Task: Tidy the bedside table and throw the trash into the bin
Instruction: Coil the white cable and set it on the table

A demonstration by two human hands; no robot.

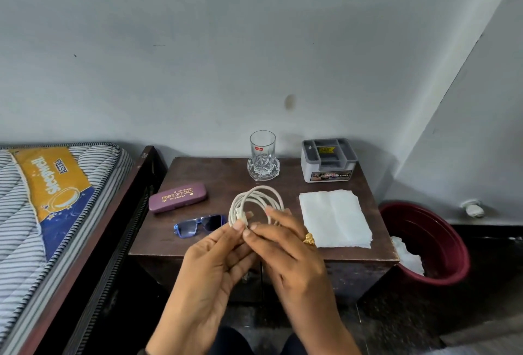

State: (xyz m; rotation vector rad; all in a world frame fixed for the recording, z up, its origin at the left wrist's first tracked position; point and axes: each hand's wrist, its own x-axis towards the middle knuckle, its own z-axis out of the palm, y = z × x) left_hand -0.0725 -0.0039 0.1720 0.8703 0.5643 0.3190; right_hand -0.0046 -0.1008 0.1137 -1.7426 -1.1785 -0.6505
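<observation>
Bed [42,213] at left, dark wood counter [215,173] centre, red bin [441,241] at right with crumpled tissue already inside. On counter: grey organiser [328,161], white tissue sheet [335,219], purple glasses case [177,198], glass [262,153], blue sunglasses [198,226]. Step in hand, by my read: coiling the white cable [254,202], held above counter front. Left hand [215,267] grip pinches the coil; right hand [285,250] grip pinches it too. Next likely: secure the loose end, set coil down, maybe in organiser.
</observation>
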